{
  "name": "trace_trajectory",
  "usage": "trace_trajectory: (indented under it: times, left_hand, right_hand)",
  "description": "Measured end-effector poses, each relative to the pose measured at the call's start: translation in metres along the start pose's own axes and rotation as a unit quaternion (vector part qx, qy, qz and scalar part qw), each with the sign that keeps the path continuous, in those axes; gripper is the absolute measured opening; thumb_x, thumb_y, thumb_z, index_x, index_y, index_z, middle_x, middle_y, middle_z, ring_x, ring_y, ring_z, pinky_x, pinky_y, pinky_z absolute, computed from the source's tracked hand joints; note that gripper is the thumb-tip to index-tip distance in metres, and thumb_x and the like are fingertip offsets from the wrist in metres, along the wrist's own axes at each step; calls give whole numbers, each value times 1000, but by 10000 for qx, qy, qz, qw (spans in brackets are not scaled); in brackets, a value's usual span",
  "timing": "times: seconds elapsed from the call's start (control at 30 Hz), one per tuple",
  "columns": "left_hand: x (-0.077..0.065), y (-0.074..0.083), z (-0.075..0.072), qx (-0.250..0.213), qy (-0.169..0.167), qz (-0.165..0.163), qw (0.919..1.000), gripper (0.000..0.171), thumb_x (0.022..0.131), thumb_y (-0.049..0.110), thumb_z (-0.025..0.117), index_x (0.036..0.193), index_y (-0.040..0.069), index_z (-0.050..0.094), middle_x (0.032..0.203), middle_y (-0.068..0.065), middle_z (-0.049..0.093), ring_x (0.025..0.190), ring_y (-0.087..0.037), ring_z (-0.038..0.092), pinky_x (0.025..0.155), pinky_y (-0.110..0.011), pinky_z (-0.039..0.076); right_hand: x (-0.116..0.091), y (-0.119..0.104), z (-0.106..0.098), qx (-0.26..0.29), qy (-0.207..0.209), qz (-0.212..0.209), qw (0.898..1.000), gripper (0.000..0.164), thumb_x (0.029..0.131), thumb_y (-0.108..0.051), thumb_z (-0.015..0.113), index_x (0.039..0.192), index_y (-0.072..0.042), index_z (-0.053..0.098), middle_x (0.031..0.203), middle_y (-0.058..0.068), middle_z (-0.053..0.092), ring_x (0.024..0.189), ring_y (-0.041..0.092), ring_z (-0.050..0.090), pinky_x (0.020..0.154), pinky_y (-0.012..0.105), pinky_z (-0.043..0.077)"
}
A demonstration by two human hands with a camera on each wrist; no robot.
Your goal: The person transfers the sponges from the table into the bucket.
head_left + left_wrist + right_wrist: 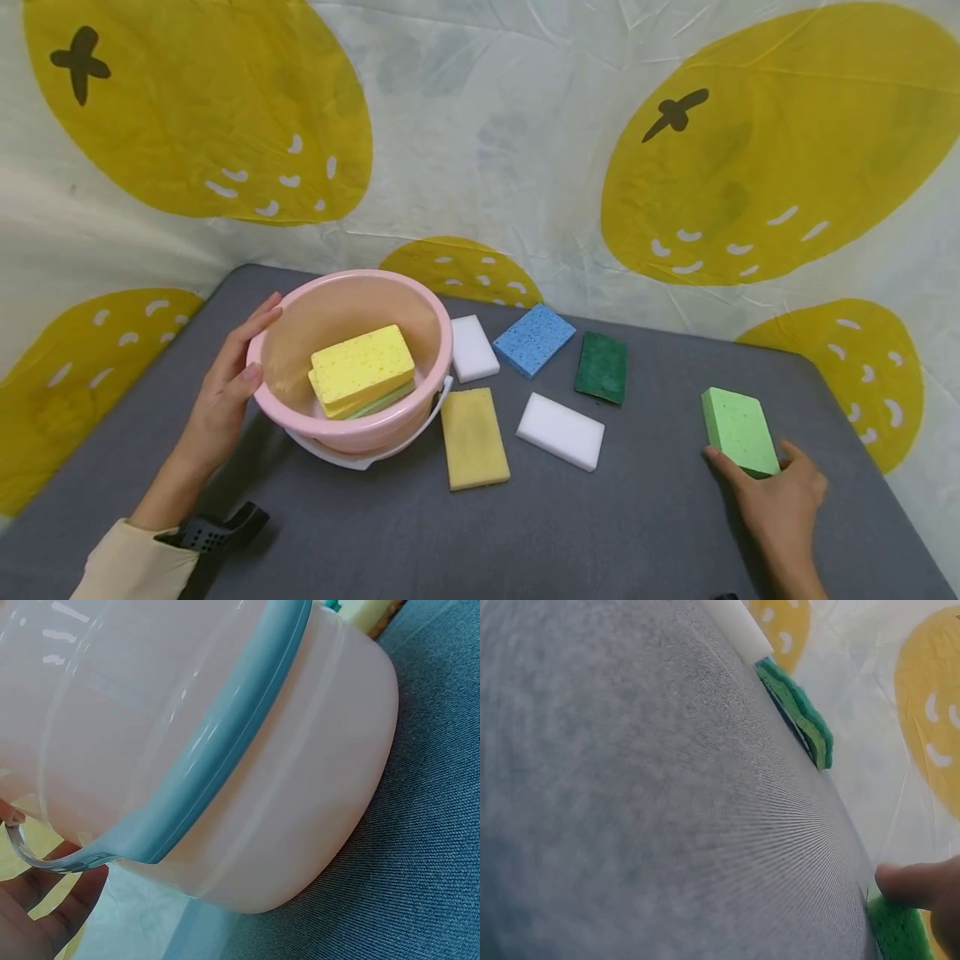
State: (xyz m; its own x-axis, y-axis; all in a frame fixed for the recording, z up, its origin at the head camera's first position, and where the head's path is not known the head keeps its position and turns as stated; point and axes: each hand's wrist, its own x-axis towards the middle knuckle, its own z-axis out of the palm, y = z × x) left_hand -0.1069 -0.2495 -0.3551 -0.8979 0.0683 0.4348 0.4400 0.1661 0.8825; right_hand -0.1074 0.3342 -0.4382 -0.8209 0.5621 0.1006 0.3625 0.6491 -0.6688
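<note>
A pink bucket [352, 425] with a white handle [367, 461] stands on the left part of the table. My left hand [223, 396] holds its left side, thumb at the rim; in the left wrist view the fingers [71, 915] are by the handle's end. Inside the bucket a yellow sponge [363, 362] lies on top of another yellow sponge and a green one. At the far right my right hand [783, 492] grips the near end of a light green sponge [741, 429] between thumb and fingers. In the right wrist view the thumb [907, 883] presses on the green sponge [898, 930].
Between bucket and right hand lie a white sponge [474, 348], a blue sponge [534, 340], a dark green scouring sponge [602, 368], a tan sponge [475, 439] and a second white sponge [561, 431]. A patterned curtain [487, 125] hangs behind the grey table [525, 542].
</note>
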Motion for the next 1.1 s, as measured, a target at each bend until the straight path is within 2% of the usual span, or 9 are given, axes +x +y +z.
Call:
trace_trajectory:
  times: [0.23, 0.43, 0.53, 0.67, 0.73, 0.8, 0.9, 0.97, 1.1]
  left_hand:
    - [0, -4, -2, -137, -94, 273, 9995, 49, 89, 9, 38, 137, 4, 31, 147, -8, 16, 133, -23, 10, 105, -32, 12]
    - [0, -7, -3, -189, -107, 303, 9993, 49, 88, 6, 37, 137, 3, 30, 146, -9, 16, 132, -23, 11, 104, -28, 15]
    - [1, -8, -3, -236, -113, 339, 9991, 49, 88, 5, 37, 137, 2, 31, 146, -10, 16, 132, -23, 11, 103, -24, 17]
    - [2, -7, -1, -335, -124, 404, 9985, 48, 88, 5, 37, 136, 1, 31, 146, -11, 17, 133, -24, 10, 101, -21, 20]
    - [2, -7, 0, -322, -122, 398, 9986, 48, 89, 6, 37, 136, 2, 31, 146, -10, 17, 133, -24, 10, 101, -21, 21]
    - [2, -7, 0, -327, -110, 398, 9986, 48, 89, 7, 38, 136, 2, 32, 146, -10, 17, 133, -24, 11, 101, -21, 22]
    - [1, -7, 0, -341, -80, 404, 9986, 48, 89, 7, 38, 136, 2, 32, 146, -10, 17, 133, -24, 11, 101, -21, 21]
    - [1, -6, 0, -383, -66, 436, 9983, 48, 89, 6, 37, 136, 1, 32, 146, -11, 17, 133, -24, 11, 101, -21, 21]
    - [1, -6, 0, -389, -52, 451, 9982, 48, 88, 5, 37, 136, 1, 32, 146, -11, 17, 133, -24, 11, 101, -22, 20]
  right_hand:
    - [2, -7, -7, -59, -106, -140, 9998, 85, 67, -37, 75, 127, 11, 40, 120, 32, 44, 101, 40, 42, 80, 50, 32]
    - [3, -7, -14, -262, -504, -213, 9982, 84, 70, -37, 73, 131, 7, 37, 123, 31, 43, 101, 38, 43, 78, 48, 33]
    - [5, -8, -17, -365, -700, -304, 9964, 86, 70, -41, 72, 133, 4, 35, 120, 28, 46, 84, 21, 51, 69, 34, 39]
    - [7, -12, -22, -359, -965, -526, 9933, 87, 71, -44, 70, 136, -2, 33, 125, 26, 43, 68, -3, 43, 52, 18, 38]
    - [7, -18, -24, -210, -1121, -668, 9912, 86, 72, -44, 69, 138, -6, 30, 131, 25, 36, 75, 0, 44, 52, 15, 38]
    - [5, -27, -26, -75, -1263, -828, 9885, 85, 73, -43, 68, 140, -11, 28, 135, 23, 31, 87, 12, 49, 54, 13, 39]
    - [2, -45, -28, 122, -1436, -1273, 9813, 81, 75, -40, 67, 141, -16, 27, 134, 21, 29, 100, 32, 46, 59, 11, 41]
    - [0, -58, -28, 228, -1519, -1579, 9754, 79, 75, -38, 68, 140, -19, 28, 132, 19, 30, 104, 36, 44, 61, 10, 42]
    - [-2, -81, -28, 297, -1597, -2112, 9638, 75, 74, -35, 70, 138, -22, 33, 131, 11, 34, 105, 28, 45, 67, 8, 41]
